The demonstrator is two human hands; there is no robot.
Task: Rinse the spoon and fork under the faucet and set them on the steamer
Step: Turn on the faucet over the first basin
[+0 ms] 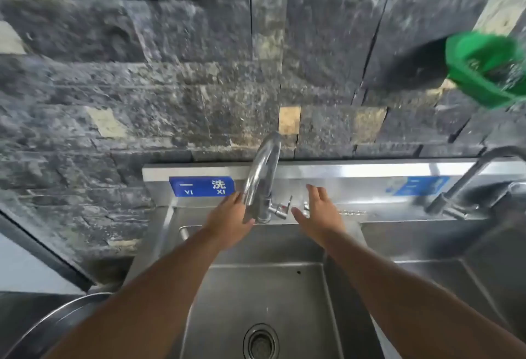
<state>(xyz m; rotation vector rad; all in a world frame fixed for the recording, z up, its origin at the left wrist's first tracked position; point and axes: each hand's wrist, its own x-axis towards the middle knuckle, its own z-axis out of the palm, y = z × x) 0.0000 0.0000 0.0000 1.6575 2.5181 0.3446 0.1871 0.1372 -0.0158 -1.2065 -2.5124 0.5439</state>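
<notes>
Head view: both bare arms reach forward over the steel sink (284,296) toward its back edge. Left hand (227,216) is at the base of the chrome faucet (263,176), fingers loosely together, thumb against the faucet column from the left; whether it actually grips is unclear, part of the hand is behind the spout. Right hand (318,213) hovers just right of the faucet lever (281,207), fingers spread, palm down, holding nothing, not touching the lever. Small gap between the two hands, taken up by faucet body and lever. Spoon and fork can't be made out: something small and shiny lies on the back ledge just right of the right hand, too blurred to identify. Steamer: a round steel rim (48,327) shows at the bottom-left corner beside the sink's left edge, can't confirm what it is. Basin is open and bare down to the drain (260,341) near the front edge, lots of free room under the arms. A divider wall runs along the basin's right side, with a second basin (427,259) beyond it and a second, darker faucet (469,185) at its back right. Blue label (201,186) on the backsplash left of the chrome faucet, another blue label (418,186) further right. Green plastic strainer (486,68) hangs on the stone wall (170,74) top right, well clear of the hands.
</notes>
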